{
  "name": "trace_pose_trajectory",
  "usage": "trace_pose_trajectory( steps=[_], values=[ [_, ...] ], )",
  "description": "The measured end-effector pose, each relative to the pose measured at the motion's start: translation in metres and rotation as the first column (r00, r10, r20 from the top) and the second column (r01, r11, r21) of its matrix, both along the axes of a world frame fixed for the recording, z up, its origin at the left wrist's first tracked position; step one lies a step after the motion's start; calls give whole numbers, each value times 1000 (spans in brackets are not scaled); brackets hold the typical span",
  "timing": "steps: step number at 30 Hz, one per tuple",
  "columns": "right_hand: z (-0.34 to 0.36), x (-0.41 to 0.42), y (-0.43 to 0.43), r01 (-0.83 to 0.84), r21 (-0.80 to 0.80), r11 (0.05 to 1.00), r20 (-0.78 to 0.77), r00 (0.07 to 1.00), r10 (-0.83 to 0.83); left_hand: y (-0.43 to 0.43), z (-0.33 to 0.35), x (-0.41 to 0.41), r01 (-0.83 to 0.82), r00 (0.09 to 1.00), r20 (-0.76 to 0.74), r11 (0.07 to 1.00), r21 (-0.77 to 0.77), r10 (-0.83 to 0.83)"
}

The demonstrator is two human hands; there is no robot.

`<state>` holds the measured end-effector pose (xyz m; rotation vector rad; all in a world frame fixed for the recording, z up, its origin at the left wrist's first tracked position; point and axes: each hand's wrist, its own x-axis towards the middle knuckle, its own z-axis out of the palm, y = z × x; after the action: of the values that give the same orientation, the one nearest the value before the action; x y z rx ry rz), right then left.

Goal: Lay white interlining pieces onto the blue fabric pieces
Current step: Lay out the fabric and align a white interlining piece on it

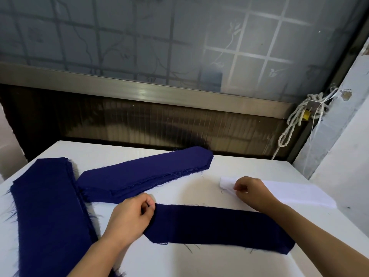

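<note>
From the head view, a single blue fabric piece (pixel 219 228) lies flat on the white table (pixel 179 262), nearest the person. The left hand (pixel 129 216) pinches its left end with curled fingers. The right hand (pixel 251 190) pinches the lifted left end of the white interlining stack (pixel 295 192), probably one layer. Two blue stacks (pixel 143 172) (pixel 48 212) lie to the left.

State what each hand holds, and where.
The left hand pinches the near blue piece at its left end; the right hand pinches the interlining at its left end.
</note>
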<state>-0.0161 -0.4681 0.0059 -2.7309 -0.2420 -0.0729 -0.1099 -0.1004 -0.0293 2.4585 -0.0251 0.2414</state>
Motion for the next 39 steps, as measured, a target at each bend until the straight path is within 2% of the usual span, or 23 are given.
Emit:
trace_pose_trajectory(
  steps=[4, 7, 11, 14, 17, 20, 23, 31, 34, 37, 39],
  values=[
    [-4, -3, 10, -5, -154, 988, 70, 997, 16, 0, -1, 0, -2, 1000, -1, 1000, -2, 2],
    [-8, -2, 15, 47, -153, 987, 88, 996, -34, 0, -1, 0, -2, 1000, -2, 1000, -9, 2],
    [-3, -1, 8, 135, 40, 990, 18, 991, -136, 1, -3, 2, -20, 1000, 2, 999, -39, 20],
    [6, -5, -10, 269, 229, 935, -23, 962, -272, 1, -2, 2, -27, 1000, 13, 998, -57, 28],
    [13, -10, -28, 357, 408, 840, 62, 908, -415, 2, -3, 1, -33, 999, 34, 995, -99, 36],
    [25, -18, -33, 333, 502, 798, 184, 861, -475, 2, -4, 1, -28, 997, 67, 986, -165, 39],
    [40, -26, -24, 229, 551, 802, 274, 859, -433, 1, -3, 1, -41, 996, 73, 972, -230, 59],
    [66, -74, 65, -2, 635, 772, 233, 954, -189, 3, -4, 0, -55, 996, 53, 957, -286, 73],
    [55, -94, 98, -72, 543, 836, 292, 950, -108, 3, -3, 0, -49, 995, 63, 954, -296, 71],
    [33, -107, 126, -132, 436, 890, 284, 959, 3, 2, 0, -1, -15, 996, 73, 948, -319, 40],
    [17, -111, 142, -246, 276, 929, 327, 933, 149, 0, 4, -3, 43, 998, 61, 933, -358, -22]
  ],
)
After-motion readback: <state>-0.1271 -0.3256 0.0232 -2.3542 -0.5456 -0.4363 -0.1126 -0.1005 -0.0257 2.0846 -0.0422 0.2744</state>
